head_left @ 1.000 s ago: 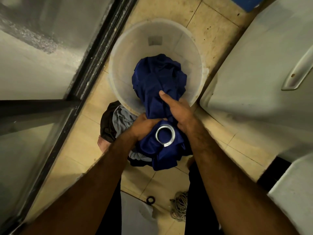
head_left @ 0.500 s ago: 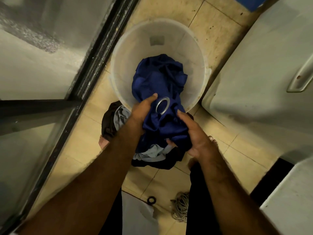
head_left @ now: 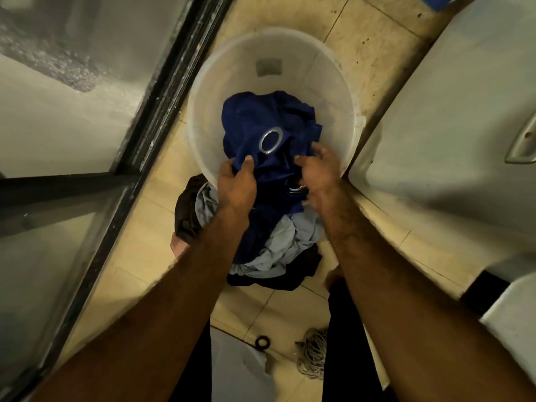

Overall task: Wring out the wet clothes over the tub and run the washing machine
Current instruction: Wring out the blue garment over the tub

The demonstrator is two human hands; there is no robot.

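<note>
1. Landmark: the white plastic tub (head_left: pixel 203 82), standing on the tiled floor (head_left: pixel 377 39), seen from above.
2. The blue curtain (head_left: pixel 269 117) lies bunched in the tub. Its near end spills over the tub's near rim, down onto the clothes pile outside.
3. One metal eyelet ring (head_left: pixel 271 140) faces up near the middle of the tub. A second ring (head_left: pixel 295 190) shows partly at the tub's near rim, tucked in the folds.
4. The left hand (head_left: pixel 236 187) is at the tub's near rim. Its thumb and curled fingers (head_left: pixel 232 166) pinch a fold of the curtain.
5. The right hand (head_left: pixel 319 169) is also at the near rim, towards the tub's right side. Its fingers (head_left: pixel 322 153) are half-curled against the curtain. The hand is blurred, so I cannot tell whether it has real hold of the cloth.
6. The pile on the floor touches the tub's near side: a light blue garment (head_left: pixel 278 245) lies over a dark brown one (head_left: pixel 187 216).
7. A white appliance (head_left: pixel 435 140) stands just right of the tub, with a pale handle (head_left: pixel 522 140) on it.
8. A dark-framed glass panel (head_left: pixel 162 91) runs close along the tub's left side.
9. Well nearer than the tub, past the pile, a coil of cord (head_left: pixel 313 358) and a small black ring (head_left: pixel 262 342) lie on the floor.
</note>
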